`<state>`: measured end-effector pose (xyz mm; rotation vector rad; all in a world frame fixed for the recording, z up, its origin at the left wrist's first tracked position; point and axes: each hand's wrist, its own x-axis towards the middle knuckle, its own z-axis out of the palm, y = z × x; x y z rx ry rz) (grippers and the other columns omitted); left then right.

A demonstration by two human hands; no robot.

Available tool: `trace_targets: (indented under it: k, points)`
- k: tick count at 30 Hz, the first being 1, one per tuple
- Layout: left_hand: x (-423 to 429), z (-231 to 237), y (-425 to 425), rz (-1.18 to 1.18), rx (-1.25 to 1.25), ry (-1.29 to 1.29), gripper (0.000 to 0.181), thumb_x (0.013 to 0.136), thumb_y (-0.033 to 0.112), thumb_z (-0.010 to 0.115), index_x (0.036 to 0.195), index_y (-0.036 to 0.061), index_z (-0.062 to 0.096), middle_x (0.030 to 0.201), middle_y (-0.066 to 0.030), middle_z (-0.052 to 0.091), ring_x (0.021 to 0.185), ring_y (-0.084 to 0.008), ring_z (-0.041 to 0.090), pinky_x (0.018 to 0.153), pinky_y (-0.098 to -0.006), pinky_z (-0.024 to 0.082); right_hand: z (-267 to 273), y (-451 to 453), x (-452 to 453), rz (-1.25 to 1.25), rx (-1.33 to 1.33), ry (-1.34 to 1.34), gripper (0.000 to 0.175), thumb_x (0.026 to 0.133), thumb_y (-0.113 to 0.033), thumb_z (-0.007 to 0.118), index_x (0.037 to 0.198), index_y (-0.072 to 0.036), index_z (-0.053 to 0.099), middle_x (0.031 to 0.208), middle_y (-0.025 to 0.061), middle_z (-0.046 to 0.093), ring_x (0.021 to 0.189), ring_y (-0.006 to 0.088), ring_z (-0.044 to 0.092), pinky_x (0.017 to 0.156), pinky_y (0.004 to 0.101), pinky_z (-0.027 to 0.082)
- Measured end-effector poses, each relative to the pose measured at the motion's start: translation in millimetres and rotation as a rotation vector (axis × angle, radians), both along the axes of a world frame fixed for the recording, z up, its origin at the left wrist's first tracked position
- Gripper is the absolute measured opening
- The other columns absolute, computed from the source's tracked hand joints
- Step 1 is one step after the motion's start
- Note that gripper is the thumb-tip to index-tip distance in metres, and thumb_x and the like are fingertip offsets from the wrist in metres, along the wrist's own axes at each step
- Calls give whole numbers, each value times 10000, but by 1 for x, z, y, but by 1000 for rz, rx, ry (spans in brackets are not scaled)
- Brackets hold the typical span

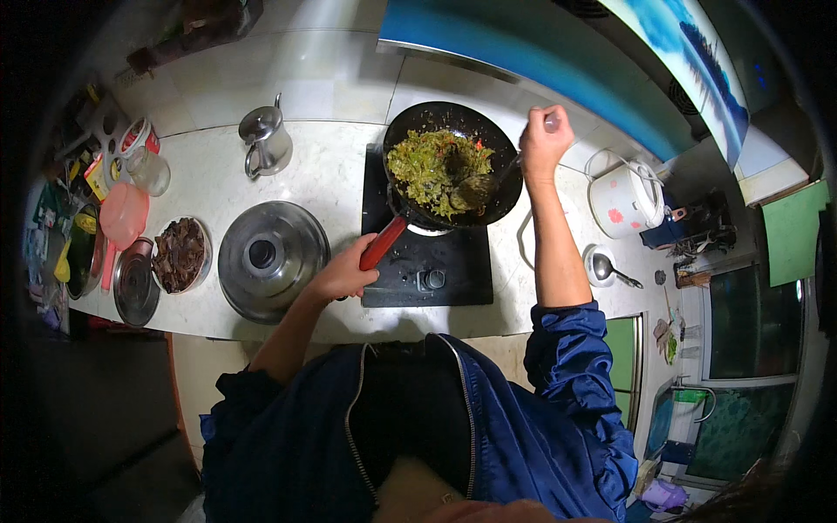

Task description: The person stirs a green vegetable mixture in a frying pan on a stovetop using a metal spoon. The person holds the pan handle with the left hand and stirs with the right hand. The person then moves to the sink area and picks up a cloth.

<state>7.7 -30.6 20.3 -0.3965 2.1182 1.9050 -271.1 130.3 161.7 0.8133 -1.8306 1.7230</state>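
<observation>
My left hand (342, 269) grips the red handle (383, 243) of a dark wok (502, 140), which stands tilted over a black single-burner gas stove (392, 274). In the wok lies a heap of chopped green vegetables with red bits (422, 163). My right hand (546, 140), raised beyond the wok's right rim, is closed around the handle of a ladle or spatula. That utensil's head (474, 191) rests among the vegetables, partly coated with them. The stove's knob (430, 280) shows at its front.
A large steel lid (288, 281) lies left of the stove, near a bowl of dark brown pieces (178, 255). Behind stands a steel pot with a spout (271, 147). To the right are a white rice cooker (618, 202) and a ladle (605, 267) on a dish. A blue range hood (523, 65) overhangs.
</observation>
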Motion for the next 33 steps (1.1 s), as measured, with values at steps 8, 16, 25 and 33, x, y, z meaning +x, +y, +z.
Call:
trace_targets:
  k: [8,16,25,33]
  points:
    - [-3,-4,0,2,9,12,715,755,90,563,1392,72,238,948,-119,535,491,-136,526,454,-284,446,-15,-6,-2,-18,-12,-6,205,802,-70,576,654,-47,436,538,-10,434,480,70,383,428,238,321]
    - [0,-6,0,26,37,19,707,763,84,573,1386,75,240,944,-112,527,484,-133,518,446,-276,444,34,18,-26,8,-137,-101,209,799,-78,575,643,-52,440,497,2,422,393,76,375,367,245,318]
    - [-2,1,-1,-9,13,-33,697,762,76,571,1382,80,254,949,-111,522,496,-140,517,456,-278,450,-5,-29,-19,-100,-60,-101,237,768,-75,581,607,-35,411,548,-28,407,556,62,351,482,254,307]
    - [-2,-3,0,12,24,3,705,755,73,571,1382,68,251,948,-111,521,477,-139,507,459,-277,450,23,-19,-13,-129,71,28,245,755,-83,581,591,-30,407,513,-23,371,539,66,324,465,255,301]
